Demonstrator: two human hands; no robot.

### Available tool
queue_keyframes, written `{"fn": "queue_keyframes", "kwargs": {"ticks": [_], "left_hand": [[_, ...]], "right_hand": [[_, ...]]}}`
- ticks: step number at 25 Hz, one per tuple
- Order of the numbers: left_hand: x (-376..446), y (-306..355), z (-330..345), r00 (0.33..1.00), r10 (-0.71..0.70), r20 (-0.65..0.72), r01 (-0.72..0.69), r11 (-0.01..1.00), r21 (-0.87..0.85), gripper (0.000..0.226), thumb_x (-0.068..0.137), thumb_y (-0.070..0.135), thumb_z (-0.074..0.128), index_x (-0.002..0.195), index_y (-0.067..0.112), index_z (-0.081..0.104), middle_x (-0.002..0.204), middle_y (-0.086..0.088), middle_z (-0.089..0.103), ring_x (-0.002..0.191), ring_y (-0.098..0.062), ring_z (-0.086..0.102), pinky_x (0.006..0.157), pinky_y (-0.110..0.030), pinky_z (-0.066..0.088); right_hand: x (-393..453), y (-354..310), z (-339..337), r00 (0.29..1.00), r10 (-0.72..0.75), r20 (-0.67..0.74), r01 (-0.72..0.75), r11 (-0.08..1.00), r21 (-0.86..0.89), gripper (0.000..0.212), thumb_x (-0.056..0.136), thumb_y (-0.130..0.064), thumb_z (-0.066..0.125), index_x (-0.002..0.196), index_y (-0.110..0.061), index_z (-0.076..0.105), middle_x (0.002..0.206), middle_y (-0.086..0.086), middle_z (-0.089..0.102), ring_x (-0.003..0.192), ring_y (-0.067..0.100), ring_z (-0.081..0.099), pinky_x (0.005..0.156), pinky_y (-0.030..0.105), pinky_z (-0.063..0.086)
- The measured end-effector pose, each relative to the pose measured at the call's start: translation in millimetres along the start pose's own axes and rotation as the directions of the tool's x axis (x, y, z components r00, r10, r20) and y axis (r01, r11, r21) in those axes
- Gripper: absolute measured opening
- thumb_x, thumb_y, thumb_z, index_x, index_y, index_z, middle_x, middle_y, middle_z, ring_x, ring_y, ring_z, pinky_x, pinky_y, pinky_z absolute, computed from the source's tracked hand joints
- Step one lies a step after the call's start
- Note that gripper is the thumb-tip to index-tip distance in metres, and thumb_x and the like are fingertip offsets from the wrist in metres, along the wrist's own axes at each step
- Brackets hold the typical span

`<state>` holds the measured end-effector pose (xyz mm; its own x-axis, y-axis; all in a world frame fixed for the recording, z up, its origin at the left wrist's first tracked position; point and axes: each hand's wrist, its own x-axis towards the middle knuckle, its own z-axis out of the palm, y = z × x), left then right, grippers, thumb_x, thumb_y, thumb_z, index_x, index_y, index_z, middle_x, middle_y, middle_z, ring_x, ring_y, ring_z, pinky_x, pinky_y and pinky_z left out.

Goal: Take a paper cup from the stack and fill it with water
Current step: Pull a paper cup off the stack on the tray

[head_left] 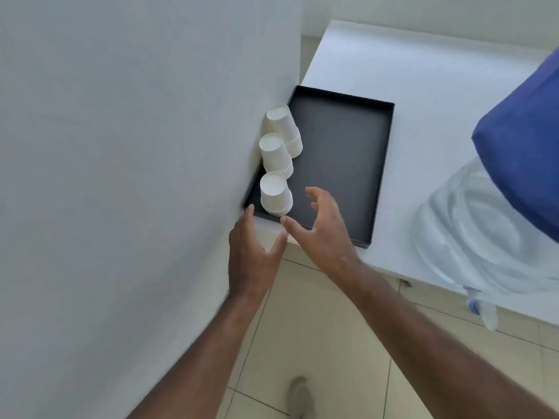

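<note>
Three stacks of upside-down white paper cups stand along the left side of a black tray point(348, 164): a near stack point(275, 193), a middle stack point(276, 155) and a far stack point(286, 128). My left hand point(252, 261) is open just below the tray's near left corner, fingertips close to the near stack. My right hand point(323, 234) is open with fingers spread over the tray's front edge, just right of the near stack. Neither hand touches a cup. A clear water jug point(484, 237) with a blue cover point(526, 140) sits at the right; its tap point(481, 309) hangs over the table edge.
The tray lies on a white table point(423, 71) pushed against a white wall point(121, 146) on the left. Beige floor tiles point(317, 328) lie below, with a shoe point(301, 396) near the bottom edge.
</note>
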<state>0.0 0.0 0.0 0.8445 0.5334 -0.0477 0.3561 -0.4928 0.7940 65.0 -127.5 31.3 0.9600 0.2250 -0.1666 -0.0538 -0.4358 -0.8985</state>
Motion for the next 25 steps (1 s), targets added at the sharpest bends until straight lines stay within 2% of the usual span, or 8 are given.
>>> {"fn": "queue_keyframes", "kwargs": {"ticks": [2, 4, 10, 13, 16, 19, 22, 25], "left_hand": [[17, -6, 8, 0.999, 0.042, -0.011, -0.042, 0.999, 0.01, 0.089, 0.085, 0.052, 0.075, 0.158, 0.028, 0.028, 0.158, 0.007, 0.043, 0.144, -0.007, 0.031, 0.112, -0.03, 0.04], [32, -11, 14, 0.998, 0.058, -0.017, -0.058, 0.998, 0.009, 0.093, 0.083, 0.047, 0.08, 0.157, 0.024, 0.03, 0.156, 0.005, 0.046, 0.141, -0.009, 0.034, 0.115, -0.037, 0.04], [51, -24, 35, 0.996, 0.07, -0.049, -0.068, 0.996, 0.051, 0.096, 0.077, 0.048, 0.085, 0.154, 0.019, 0.036, 0.148, 0.003, 0.055, 0.138, -0.019, 0.042, 0.112, -0.042, 0.04], [56, -26, 40, 0.996, 0.065, -0.055, -0.06, 0.995, 0.085, 0.094, 0.076, 0.052, 0.083, 0.153, 0.021, 0.038, 0.148, 0.005, 0.055, 0.138, -0.02, 0.04, 0.111, -0.043, 0.036], [64, -21, 42, 0.993, 0.076, -0.095, -0.063, 0.989, 0.137, 0.094, 0.075, 0.053, 0.083, 0.152, 0.023, 0.039, 0.146, 0.007, 0.055, 0.137, -0.021, 0.041, 0.106, -0.038, 0.024], [75, -14, 44, 0.99, 0.107, -0.093, -0.091, 0.982, 0.164, 0.088, 0.076, 0.054, 0.079, 0.15, 0.026, 0.041, 0.142, 0.009, 0.058, 0.134, -0.02, 0.043, 0.1, -0.037, 0.023], [82, -10, 47, 0.99, 0.111, -0.085, -0.098, 0.985, 0.145, 0.079, 0.077, 0.055, 0.078, 0.145, 0.029, 0.047, 0.135, 0.009, 0.061, 0.13, -0.018, 0.046, 0.099, -0.039, 0.026], [80, -10, 48, 0.991, 0.119, -0.069, -0.109, 0.986, 0.129, 0.074, 0.077, 0.055, 0.079, 0.141, 0.03, 0.05, 0.131, 0.011, 0.062, 0.128, -0.016, 0.048, 0.1, -0.043, 0.03]], "right_hand": [[24, -1, 10, 1.0, -0.02, -0.004, 0.02, 1.0, -0.01, 0.079, 0.088, -0.041, 0.081, 0.154, -0.03, 0.039, 0.155, -0.012, 0.046, 0.142, 0.006, 0.045, 0.106, 0.026, 0.039], [44, -3, 17, 1.0, -0.013, 0.015, 0.013, 1.0, -0.013, 0.082, 0.086, -0.04, 0.084, 0.154, -0.03, 0.04, 0.156, -0.011, 0.047, 0.139, 0.005, 0.044, 0.104, 0.025, 0.037], [71, 5, 40, 0.998, -0.024, 0.058, 0.023, 1.0, 0.021, 0.069, 0.085, -0.036, 0.086, 0.144, -0.033, 0.049, 0.148, -0.01, 0.054, 0.132, 0.006, 0.049, 0.105, 0.029, 0.044], [80, 9, 41, 0.999, -0.017, 0.051, 0.015, 0.999, 0.038, 0.058, 0.088, -0.036, 0.084, 0.138, -0.034, 0.054, 0.141, -0.013, 0.06, 0.128, 0.003, 0.053, 0.099, 0.024, 0.043], [84, 9, 31, 0.999, 0.041, 0.008, -0.041, 0.979, 0.202, 0.052, 0.089, -0.037, 0.083, 0.135, -0.031, 0.058, 0.129, -0.017, 0.07, 0.119, -0.002, 0.065, 0.09, 0.017, 0.052], [86, 12, 21, 0.99, 0.136, 0.027, -0.135, 0.904, 0.407, 0.05, 0.091, -0.038, 0.08, 0.135, -0.024, 0.06, 0.129, -0.007, 0.074, 0.122, 0.008, 0.071, 0.094, 0.029, 0.061], [84, 15, 17, 0.985, 0.159, 0.061, -0.17, 0.892, 0.419, 0.048, 0.095, -0.039, 0.077, 0.137, -0.023, 0.058, 0.134, -0.002, 0.073, 0.128, 0.018, 0.069, 0.107, 0.047, 0.06], [81, 14, 16, 0.988, 0.144, 0.063, -0.157, 0.886, 0.437, 0.047, 0.096, -0.036, 0.078, 0.136, -0.022, 0.058, 0.132, 0.0, 0.073, 0.125, 0.02, 0.07, 0.1, 0.042, 0.063]]}}
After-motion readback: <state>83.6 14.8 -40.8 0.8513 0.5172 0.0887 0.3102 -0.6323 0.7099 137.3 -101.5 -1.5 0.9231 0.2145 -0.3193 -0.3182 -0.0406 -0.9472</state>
